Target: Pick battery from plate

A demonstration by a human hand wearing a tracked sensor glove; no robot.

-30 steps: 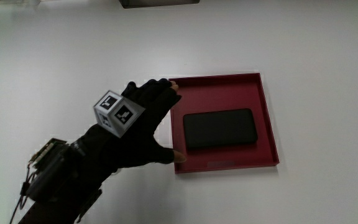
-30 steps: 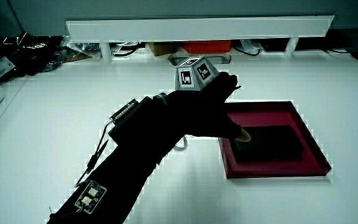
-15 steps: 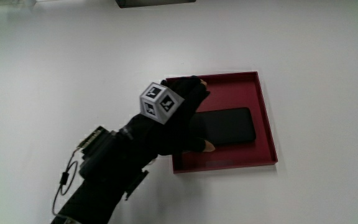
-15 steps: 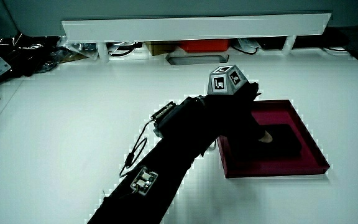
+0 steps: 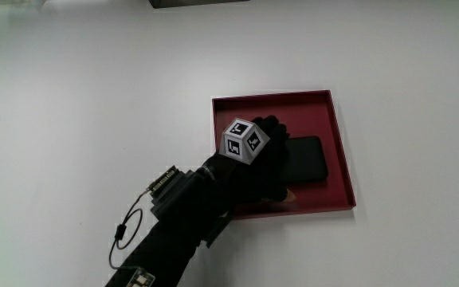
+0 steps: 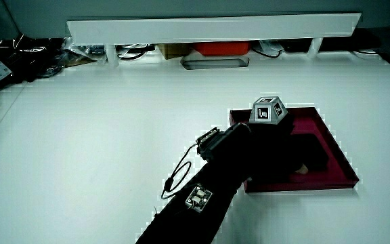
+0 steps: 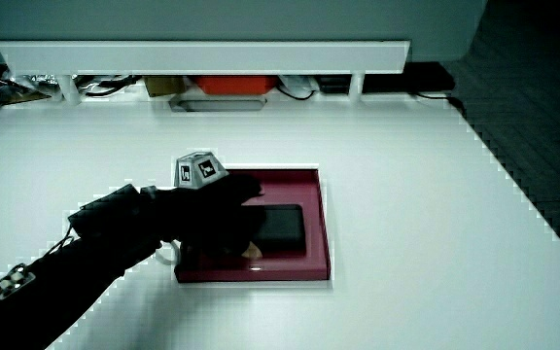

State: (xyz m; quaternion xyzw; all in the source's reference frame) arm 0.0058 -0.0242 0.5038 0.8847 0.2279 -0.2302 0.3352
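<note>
1 hand (image 5: 263, 166) in a black glove lies over the red plate (image 5: 337, 143), covering the end of the flat black battery (image 5: 309, 158) nearest the forearm (image 5: 190, 219) — the battery's other end sticks out from under the fingers. Its thumb tip (image 5: 289, 194) shows bare at the battery's edge nearer the person. Whether the fingers are clamped on the battery or only resting on it cannot be told. 1 patterned cube (image 5: 243, 140) sits on the hand's back. The battery lies flat in the plate in both side views (image 6: 315, 157) (image 7: 285, 226).
</note>
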